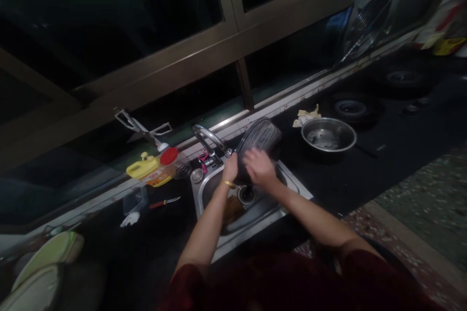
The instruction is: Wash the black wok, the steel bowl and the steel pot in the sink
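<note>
A dark grey, round metal pan (260,136) is tilted up over the back of the steel sink (295,180), its surface streaky and shiny. My left hand (230,167), with a gold bangle at the wrist, is closed at the pan's left edge, just under the tap's spout (215,138). Against the pan's near side lies my right hand (259,167), its fingers spread and a little blurred. I cannot make out anything in the right palm. Below my hands the sink shows a drain (247,195) and a brown item (232,209) partly behind my left forearm.
Left of the sink are a yellow jug (146,170), a red-lidded jar (170,158), a clear container (134,199) and a knife (165,202). To the right sit a steel bowl (328,136), a cloth (306,116) and stove burners (350,108). Windows run behind the counter.
</note>
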Tool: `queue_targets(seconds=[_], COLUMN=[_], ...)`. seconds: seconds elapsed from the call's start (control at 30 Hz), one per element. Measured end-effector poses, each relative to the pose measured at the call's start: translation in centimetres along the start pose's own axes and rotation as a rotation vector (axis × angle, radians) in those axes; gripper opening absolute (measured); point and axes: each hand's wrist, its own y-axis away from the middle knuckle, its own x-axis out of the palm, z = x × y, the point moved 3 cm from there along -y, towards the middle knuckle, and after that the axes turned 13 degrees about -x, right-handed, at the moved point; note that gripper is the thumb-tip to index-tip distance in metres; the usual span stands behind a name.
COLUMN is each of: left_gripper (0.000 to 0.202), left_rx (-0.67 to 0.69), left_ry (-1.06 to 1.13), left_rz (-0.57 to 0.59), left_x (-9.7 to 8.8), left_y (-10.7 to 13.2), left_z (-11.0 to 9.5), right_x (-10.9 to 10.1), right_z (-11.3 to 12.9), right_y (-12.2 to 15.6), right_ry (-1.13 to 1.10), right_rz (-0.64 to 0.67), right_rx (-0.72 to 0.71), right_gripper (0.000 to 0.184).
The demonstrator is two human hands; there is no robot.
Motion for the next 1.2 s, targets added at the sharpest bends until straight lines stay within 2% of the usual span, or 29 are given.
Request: queue_targets(seconds=[0.07,0.1,0.13,0.23,0.27,0.33,0.43,0.5,0.57,0.67,0.7,0.77,0.87,0.93,1.0,1.1,1.13,1.2], left_gripper=[0.04,0.041,0.041,0.041,0.042,0.045,0.047,0.047,0.045,0.045,0.045,0.046,0.045,0.044,0.042,0.041,0.041,0.042], left_rx=[-0.062,-0.097,-0.128,-0.2,-0.218,-0.235,-0.218,-0.215,-0.22,-0.244,-0.246,-0.245,-0.224,-0.212,-0.204,-0.194,-0.186,-0.165], left_ry=[0.033,0.043,0.05,0.092,0.117,0.158,0.161,0.147,0.145,0.173,0.186,0.201,0.202,0.19,0.16,0.12,0.118,0.129], left_rz=[0.013,0.023,0.034,0.051,0.052,0.049,0.036,0.028,0.031,0.03,0.026,0.019,0.029,0.033,0.025,-0.004,-0.014,-0.029], left_x=[0.1,0.1,0.1,0.2,0.2,0.1,0.0,0.0,0.1,0.3,0.3,0.4,0.3,0.2,0.1,0.0,0.0,-0.1], left_y=[0.1,0.1,0.2,0.2,0.2,0.0,-0.1,-0.2,-0.1,0.0,0.0,-0.1,-0.4,-0.5,-0.5,-0.3,-0.2,0.0], left_z=[0.1,0.1,0.1,-0.1,-0.1,-0.2,-0.3,-0.3,-0.3,-0.1,-0.1,0.1,0.4,0.4,0.4,0.1,0.0,-0.3], right_x=[0.3,0.2,0.0,-0.4,0.1,1.9,4.9,5.6,4.8,2.2,1.6,1.3,2.3,2.7,2.4,1.3,1.3,1.7], right_z=[2.8,2.9,2.2,-1.5,-1.9,-0.6,3.7,4.9,3.6,-0.7,-1.3,-0.5,2.9,3.3,0.5,-7.4,-10.0,-14.1], right_y=[0.8,0.4,-0.5,-3.0,-2.9,-0.4,6.2,8.5,7.2,2.2,1.1,0.8,3.1,3.2,1.1,-2.7,-3.1,-2.3], right_ry=[-0.02,-0.016,-0.002,0.083,0.084,0.048,-0.05,-0.116,-0.124,-0.027,-0.003,0.009,-0.046,-0.081,-0.1,-0.18,-0.254,-0.443], right_rz=[0.092,0.106,0.103,-0.009,-0.002,0.083,0.224,0.286,0.258,0.075,0.028,0.028,0.156,0.19,0.127,-0.036,-0.072,-0.157], right_rx=[-0.164,-0.168,-0.122,0.159,0.172,0.091,-0.107,-0.17,-0.117,0.219,0.286,0.3,0.193,0.171,0.238,0.477,0.576,0.873], right_gripper=[0.03,0.029,0.029,0.033,0.034,0.035,0.036,0.043,0.045,0.046,0.046,0.043,0.037,0.037,0.041,0.044,0.044,0.046])
